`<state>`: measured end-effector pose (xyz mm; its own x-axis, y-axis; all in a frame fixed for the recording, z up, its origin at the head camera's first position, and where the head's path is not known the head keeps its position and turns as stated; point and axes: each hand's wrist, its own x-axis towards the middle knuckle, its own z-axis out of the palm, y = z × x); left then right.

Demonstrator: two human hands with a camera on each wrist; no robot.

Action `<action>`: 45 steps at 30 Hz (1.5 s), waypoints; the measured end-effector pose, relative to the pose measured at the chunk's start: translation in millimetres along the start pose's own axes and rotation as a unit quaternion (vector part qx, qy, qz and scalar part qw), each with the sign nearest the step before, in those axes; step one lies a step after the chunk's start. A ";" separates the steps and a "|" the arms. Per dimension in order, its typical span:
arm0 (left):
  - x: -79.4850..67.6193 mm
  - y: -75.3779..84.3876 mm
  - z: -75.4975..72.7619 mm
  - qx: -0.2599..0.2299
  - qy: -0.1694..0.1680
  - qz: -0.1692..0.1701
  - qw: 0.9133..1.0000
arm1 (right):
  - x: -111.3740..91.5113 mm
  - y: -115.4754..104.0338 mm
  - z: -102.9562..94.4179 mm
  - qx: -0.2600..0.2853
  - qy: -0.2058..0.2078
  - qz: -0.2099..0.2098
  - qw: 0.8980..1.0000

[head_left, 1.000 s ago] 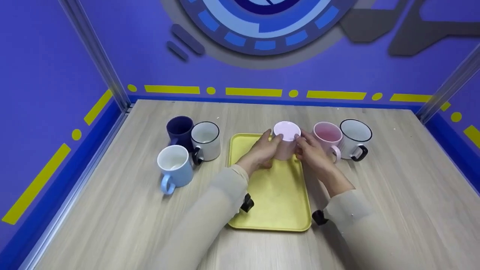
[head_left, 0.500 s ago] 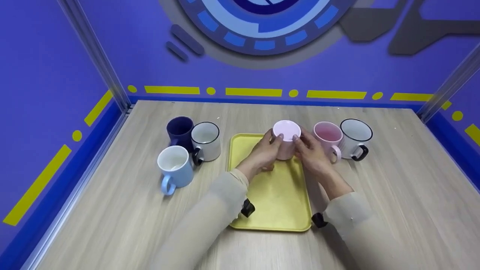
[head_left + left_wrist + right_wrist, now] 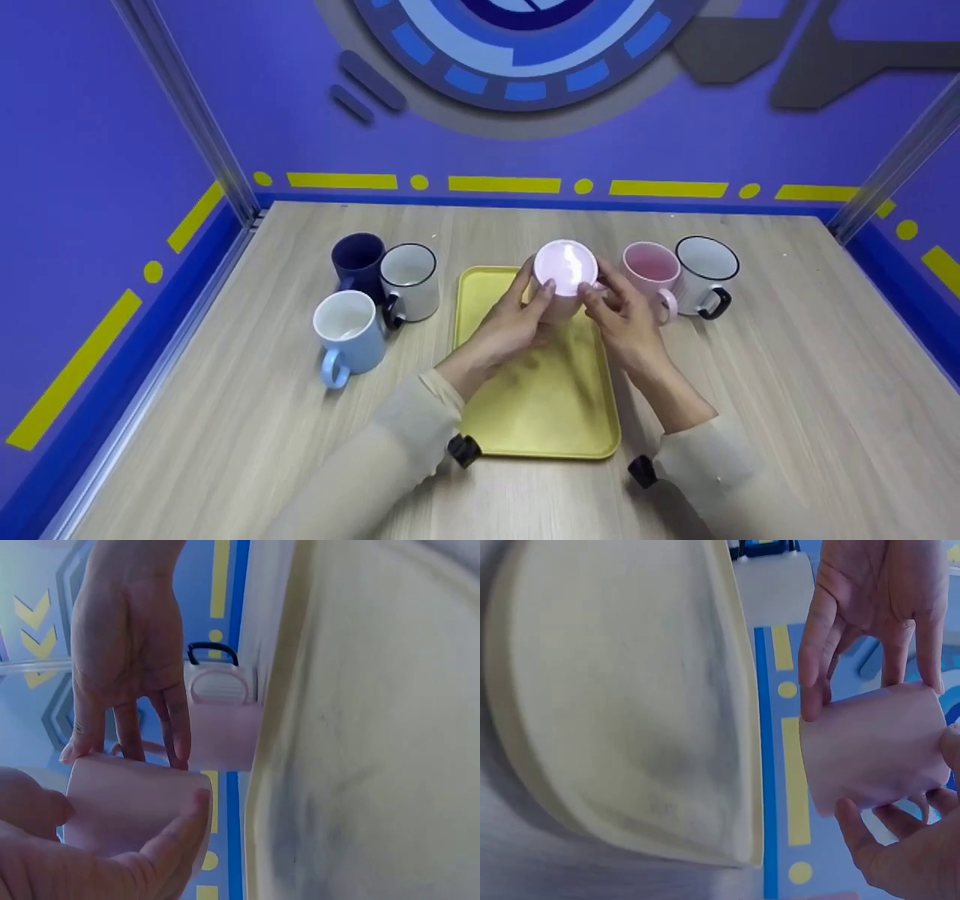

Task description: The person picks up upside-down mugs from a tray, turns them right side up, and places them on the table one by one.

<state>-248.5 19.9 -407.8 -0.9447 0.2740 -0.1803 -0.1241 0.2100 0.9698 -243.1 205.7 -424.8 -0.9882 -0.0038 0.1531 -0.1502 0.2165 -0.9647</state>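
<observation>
A pink mug [image 3: 566,271] is held between both hands above the far part of a yellow tray [image 3: 540,420]. Its pale, glossy round end, which looks like the flat base, faces up and tilts toward the head camera. The left hand [image 3: 512,319] grips the mug's left side, thumb near the top edge. On the other side, the right hand [image 3: 628,322] holds it by thumb and fingers, beside its handle. Both wrist views show the mug's body [image 3: 877,750] apart from the tray, with fingers at opposite sides.
Right of the tray stand another pink mug [image 3: 652,266] and a white mug with a black rim [image 3: 706,274]. To its left are a navy mug [image 3: 358,259], a white black-rimmed mug [image 3: 412,289] and a light blue mug [image 3: 356,341]. A blue wall [image 3: 255,97] backs the table.
The pink mug has risen off the tray, tilted toward the head camera and shifted slightly left, both hands moving with it. Its handle now shows by the right fingers.
</observation>
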 end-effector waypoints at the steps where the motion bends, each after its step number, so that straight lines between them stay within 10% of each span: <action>1: -4.2 -0.6 -1.6 -0.029 -0.011 -0.005 1.000 | -3.4 -1.5 1.2 -0.003 0.000 0.002 1.000; 15: -44.2 -7.4 -22.1 -0.224 -0.094 -0.015 0.970 | -38.1 -12.0 13.2 -0.002 0.009 -0.034 0.999; 36: -51.9 -15.7 -24.3 -0.248 -0.128 -0.023 0.960 | -71.9 14.0 20.1 0.088 -0.001 -0.144 0.986; 45: -53.0 -16.1 -20.5 -0.256 -0.111 -0.006 0.960 | -77.4 15.5 9.9 0.147 -0.041 -0.095 0.984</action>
<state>-202.7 -17.3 -410.5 -0.8614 0.4794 -0.1677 -0.3218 -0.2598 0.9105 -169.2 199.7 -453.7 -0.9389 -0.0982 0.3300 -0.3223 -0.0866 -0.9427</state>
